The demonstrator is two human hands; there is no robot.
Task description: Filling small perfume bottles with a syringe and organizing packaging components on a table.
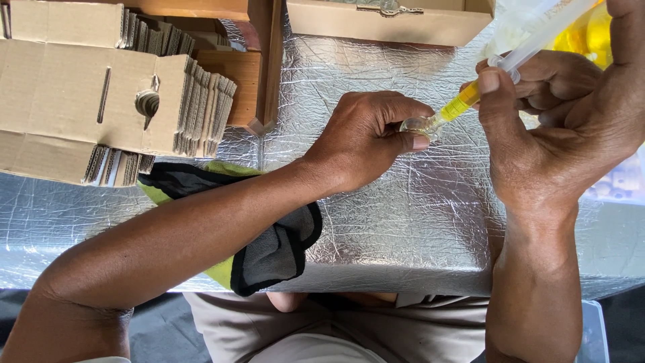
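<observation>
Nearest me I see a black and yellow-green cloth (275, 252) at the near edge of the silver foil-covered tabletop (403, 222), lying under my left forearm. Beyond the cloth, my left hand (363, 138) pinches a small clear glass vial (418, 125) between thumb and fingers, just above the foil. My right hand (544, 128) is closed around a syringe (500, 70) of yellow liquid, its tip at the vial's mouth. Farther from the cloth, leftward, stand stacked flat cardboard boxes (101, 94); an open cardboard box (390, 23) sits at the far edge.
</observation>
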